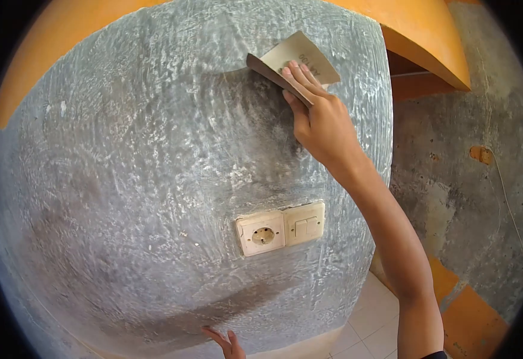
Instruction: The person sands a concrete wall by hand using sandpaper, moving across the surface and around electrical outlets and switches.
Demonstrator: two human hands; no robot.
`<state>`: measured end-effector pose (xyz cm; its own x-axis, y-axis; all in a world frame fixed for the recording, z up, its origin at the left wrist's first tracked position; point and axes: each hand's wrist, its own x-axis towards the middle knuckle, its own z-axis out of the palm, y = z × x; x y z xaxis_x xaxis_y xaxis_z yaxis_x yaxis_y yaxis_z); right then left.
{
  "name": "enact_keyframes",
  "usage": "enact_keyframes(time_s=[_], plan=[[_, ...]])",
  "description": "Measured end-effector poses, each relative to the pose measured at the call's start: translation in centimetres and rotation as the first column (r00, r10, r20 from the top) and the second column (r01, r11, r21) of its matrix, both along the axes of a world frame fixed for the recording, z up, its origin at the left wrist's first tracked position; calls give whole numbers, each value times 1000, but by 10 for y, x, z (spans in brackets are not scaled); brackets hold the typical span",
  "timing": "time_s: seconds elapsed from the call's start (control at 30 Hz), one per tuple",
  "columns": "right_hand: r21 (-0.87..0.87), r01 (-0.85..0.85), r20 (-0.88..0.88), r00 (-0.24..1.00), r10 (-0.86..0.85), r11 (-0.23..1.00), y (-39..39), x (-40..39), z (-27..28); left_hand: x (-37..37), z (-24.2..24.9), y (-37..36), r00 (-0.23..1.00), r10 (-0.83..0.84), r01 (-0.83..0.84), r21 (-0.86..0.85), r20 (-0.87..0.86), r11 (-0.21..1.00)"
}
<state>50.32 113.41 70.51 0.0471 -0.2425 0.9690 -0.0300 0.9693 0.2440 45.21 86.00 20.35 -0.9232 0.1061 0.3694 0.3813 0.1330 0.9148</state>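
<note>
My right hand [321,122] is raised at the upper middle of the wall [153,155]. It grips a bent sheet of sandpaper [321,60], with fingers on the printed backing and thumb under the folded edge. The sheet's left part stands away from the wall; whether the rest touches it is hidden. My left hand [230,346] shows only partly at the bottom edge, its fingers apart, close to the wall and holding nothing. The wall is rough grey, streaked with white patches.
A power socket [262,236] and a double light switch [305,225] sit on the wall below my right hand. Orange paint [52,51] borders the grey area. At right are a darker wall [453,137] with a hanging wire [508,206] and a tiled floor [369,320].
</note>
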Motion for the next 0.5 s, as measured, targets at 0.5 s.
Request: enact_keyframes(time_s=[0.5], plan=[[-271,-25,-149,989,-16,962,65,31,0,16,29,4,995,0,-3,32,99,999]])
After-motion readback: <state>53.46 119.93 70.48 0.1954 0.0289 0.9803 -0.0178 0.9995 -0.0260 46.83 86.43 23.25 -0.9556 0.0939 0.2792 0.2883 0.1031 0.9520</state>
